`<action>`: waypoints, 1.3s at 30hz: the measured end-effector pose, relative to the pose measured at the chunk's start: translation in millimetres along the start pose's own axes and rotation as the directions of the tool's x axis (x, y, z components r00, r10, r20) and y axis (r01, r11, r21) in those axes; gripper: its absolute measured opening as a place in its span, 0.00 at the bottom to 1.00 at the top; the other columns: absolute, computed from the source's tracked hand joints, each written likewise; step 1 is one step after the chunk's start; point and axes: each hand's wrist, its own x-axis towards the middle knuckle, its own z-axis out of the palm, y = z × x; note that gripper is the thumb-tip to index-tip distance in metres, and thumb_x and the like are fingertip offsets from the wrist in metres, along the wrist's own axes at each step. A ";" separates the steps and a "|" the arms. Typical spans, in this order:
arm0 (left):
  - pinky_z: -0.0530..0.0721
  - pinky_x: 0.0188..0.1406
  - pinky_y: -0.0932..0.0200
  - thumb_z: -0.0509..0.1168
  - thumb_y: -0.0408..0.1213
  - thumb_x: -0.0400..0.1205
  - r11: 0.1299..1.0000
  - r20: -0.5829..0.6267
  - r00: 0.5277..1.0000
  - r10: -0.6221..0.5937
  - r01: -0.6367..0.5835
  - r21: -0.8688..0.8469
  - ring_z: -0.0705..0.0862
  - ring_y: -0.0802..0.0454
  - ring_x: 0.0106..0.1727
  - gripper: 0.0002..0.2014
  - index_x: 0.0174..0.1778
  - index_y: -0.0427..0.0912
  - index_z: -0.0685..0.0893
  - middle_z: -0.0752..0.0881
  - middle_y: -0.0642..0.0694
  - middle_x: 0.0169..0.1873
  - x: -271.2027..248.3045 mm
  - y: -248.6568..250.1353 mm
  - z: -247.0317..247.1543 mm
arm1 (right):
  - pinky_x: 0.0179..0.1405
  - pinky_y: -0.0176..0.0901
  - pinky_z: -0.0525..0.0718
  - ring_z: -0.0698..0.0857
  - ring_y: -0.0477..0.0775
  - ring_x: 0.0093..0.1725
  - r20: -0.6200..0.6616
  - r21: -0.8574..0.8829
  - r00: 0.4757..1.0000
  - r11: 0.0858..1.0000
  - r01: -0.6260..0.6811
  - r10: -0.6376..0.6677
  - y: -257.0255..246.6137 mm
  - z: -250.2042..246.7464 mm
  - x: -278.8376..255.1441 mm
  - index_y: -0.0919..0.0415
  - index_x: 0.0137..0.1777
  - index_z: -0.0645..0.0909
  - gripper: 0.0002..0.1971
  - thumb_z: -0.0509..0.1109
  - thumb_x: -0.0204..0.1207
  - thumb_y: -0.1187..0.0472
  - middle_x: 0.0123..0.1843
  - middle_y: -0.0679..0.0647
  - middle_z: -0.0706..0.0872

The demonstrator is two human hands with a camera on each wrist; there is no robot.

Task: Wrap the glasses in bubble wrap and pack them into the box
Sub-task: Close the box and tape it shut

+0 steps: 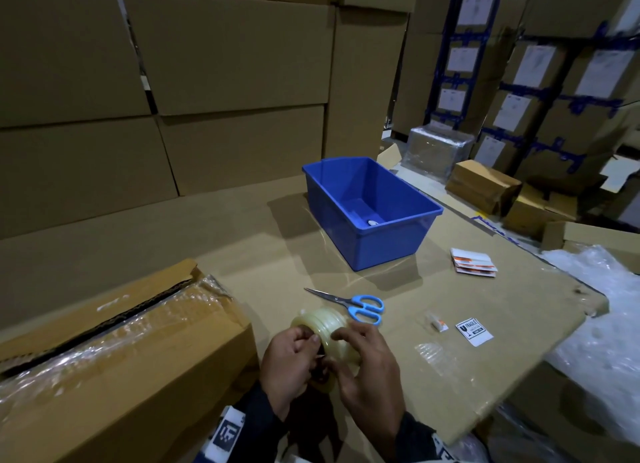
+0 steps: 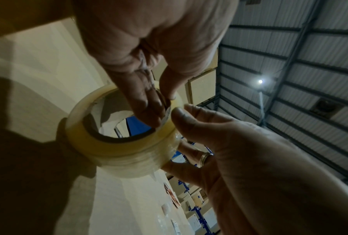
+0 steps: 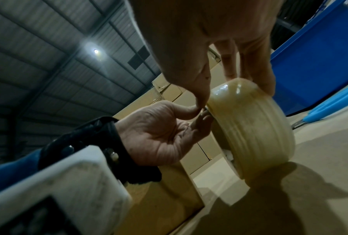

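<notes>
Both hands hold a roll of clear packing tape [image 1: 323,327] low over the cardboard-covered table, near its front edge. My left hand [image 1: 292,357] pinches the roll's rim [image 2: 129,143], with its fingers inside the core and the thumb outside. My right hand [image 1: 367,362] curls over the top of the roll [image 3: 251,127], and its thumb [image 3: 202,97] meets the left thumb at the rim. An open cardboard box [image 1: 114,369] on the left shows bubble wrap at its top. I can see no bare glasses.
A blue plastic bin [image 1: 398,241] stands behind the hands, with a small white item on its floor. Blue-handled scissors [image 1: 356,305] lie just beyond the tape roll. To the right are a fragile sticker [image 1: 473,331], a sticker stack [image 1: 472,262] and loose bubble wrap [image 1: 602,306]. Stacked cartons surround the table.
</notes>
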 end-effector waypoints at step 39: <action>0.71 0.24 0.63 0.62 0.33 0.86 0.999 -0.077 0.997 0.017 -0.014 0.046 0.77 0.48 0.28 0.07 0.43 0.39 0.83 0.85 0.46 0.25 3.0 -8.9 1.0 | 0.49 0.29 0.76 0.80 0.41 0.51 -0.006 -0.021 1.000 1.000 0.019 -0.019 1.8 0.0 -3.6 0.41 0.51 0.79 0.20 0.77 0.62 0.60 0.53 0.41 0.78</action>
